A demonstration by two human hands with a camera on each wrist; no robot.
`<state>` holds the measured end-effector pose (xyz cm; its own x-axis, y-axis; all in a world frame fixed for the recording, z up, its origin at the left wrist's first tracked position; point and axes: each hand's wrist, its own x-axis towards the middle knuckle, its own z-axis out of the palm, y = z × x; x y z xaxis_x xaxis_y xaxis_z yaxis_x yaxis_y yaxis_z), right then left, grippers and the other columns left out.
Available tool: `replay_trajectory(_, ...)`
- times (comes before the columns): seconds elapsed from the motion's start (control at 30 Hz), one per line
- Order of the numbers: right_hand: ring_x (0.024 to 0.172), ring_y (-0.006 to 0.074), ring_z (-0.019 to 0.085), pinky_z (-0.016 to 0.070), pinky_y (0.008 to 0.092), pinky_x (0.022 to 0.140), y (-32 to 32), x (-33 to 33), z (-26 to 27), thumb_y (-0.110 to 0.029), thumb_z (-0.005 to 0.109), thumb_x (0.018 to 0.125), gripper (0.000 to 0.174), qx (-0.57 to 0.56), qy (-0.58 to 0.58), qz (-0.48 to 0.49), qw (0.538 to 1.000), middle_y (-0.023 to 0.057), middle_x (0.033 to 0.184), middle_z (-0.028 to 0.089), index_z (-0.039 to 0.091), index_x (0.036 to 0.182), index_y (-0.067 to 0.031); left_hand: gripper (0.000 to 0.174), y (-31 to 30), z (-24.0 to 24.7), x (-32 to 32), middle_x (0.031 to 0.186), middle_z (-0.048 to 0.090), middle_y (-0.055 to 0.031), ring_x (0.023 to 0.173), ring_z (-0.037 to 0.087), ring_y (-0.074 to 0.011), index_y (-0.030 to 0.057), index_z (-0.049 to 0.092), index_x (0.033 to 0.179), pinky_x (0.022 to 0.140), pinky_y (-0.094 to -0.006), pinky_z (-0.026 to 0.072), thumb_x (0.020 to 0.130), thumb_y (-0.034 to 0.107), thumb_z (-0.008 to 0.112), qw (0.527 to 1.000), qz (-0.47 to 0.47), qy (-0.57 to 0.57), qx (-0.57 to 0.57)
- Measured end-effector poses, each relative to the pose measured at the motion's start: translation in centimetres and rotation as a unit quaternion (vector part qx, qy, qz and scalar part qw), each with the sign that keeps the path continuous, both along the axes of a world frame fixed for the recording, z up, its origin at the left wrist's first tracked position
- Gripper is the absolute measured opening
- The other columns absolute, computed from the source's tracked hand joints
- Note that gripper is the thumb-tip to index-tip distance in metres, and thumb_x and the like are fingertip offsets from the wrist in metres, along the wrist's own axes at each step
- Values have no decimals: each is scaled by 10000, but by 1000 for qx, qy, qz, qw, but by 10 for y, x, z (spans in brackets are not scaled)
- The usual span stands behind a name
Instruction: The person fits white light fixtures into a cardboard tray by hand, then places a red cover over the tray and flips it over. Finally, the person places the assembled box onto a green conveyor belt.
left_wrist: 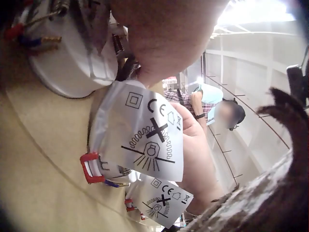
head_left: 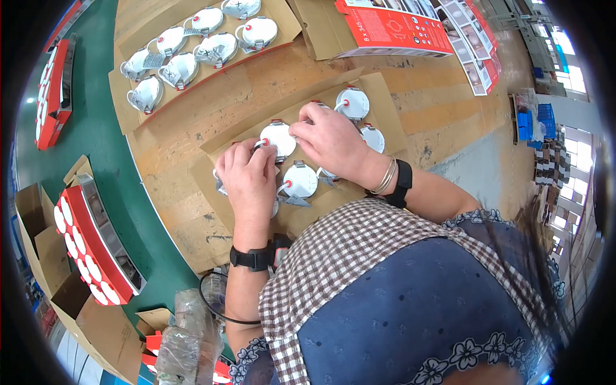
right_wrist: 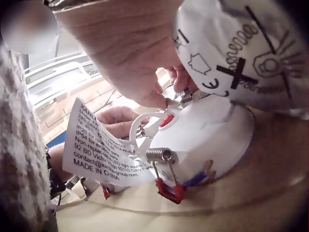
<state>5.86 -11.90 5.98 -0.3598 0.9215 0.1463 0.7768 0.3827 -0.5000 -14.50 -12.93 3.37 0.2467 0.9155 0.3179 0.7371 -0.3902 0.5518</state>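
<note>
In the head view both hands meet at a round white downlight (head_left: 280,137) with a red dot and spring clips, lying in an open cardboard tray (head_left: 226,136). My left hand (head_left: 247,179) is at its left side, curled fingertips at the white cable and lower clip. From the right, my right hand (head_left: 335,142) pinches at the downlight's edge. The right wrist view has another downlight (right_wrist: 203,140) in front, with a coil spring (right_wrist: 160,154) and a printed label (right_wrist: 96,150); the fingers behind it partly hide what they pinch. A symbol label (left_wrist: 145,133) covers part of the left wrist view.
Farther back stands another cardboard tray (head_left: 192,82) of downlights. A red printed carton (head_left: 398,29) lies at the back right. Red packs of lights (head_left: 90,247) stand on the green surface (head_left: 102,122) to the left, beside open cardboard boxes (head_left: 96,333). Another person (left_wrist: 212,104) is in the background.
</note>
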Motion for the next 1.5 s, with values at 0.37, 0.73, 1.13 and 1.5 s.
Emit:
replay_trajectory(0.37, 809, 299, 665, 523, 423, 664, -28, -4, 3, -90, 717, 843, 201, 59, 5, 25, 998, 92, 935, 654, 746, 1042, -89, 110, 0, 2, -8, 1066, 690, -63, 1054, 619, -299, 118, 735, 907, 963, -466, 422, 806, 115, 778, 1000, 4, -3, 17)
replay_trajectory(0.73, 696, 309, 670, 521, 420, 591, -17, -5, -13, -164, 735, 891, 164, 64, 8, -52, 997, 107, 799, 685, 742, 1038, -93, 113, 8, 10, 1, 1078, 687, -64, 1059, 608, -298, 120, 746, 914, 978, -476, 410, 805, 105, 771, 1000, -5, 12, 11)
replay_trajectory(1.13, 734, 342, 694, 544, 429, 629, -4, -5, -14, -172, 728, 887, 94, -33, 72, -112, 991, 140, 843, 729, 755, 907, -84, 75, 8, 7, 2, 1063, 688, -72, 1015, 606, -287, 140, 770, 808, 979, -478, 405, 743, 116, 797, 1000, -21, 10, -4)
replay_trajectory(1.5, 748, 327, 699, 549, 423, 635, -9, 1, -18, -140, 733, 873, 71, -9, 87, -76, 993, 125, 844, 731, 744, 913, -82, 76, 6, 4, 5, 1031, 690, -69, 1005, 615, -284, 137, 758, 763, 968, -471, 409, 706, 107, 799, 1000, -20, 1, 4)
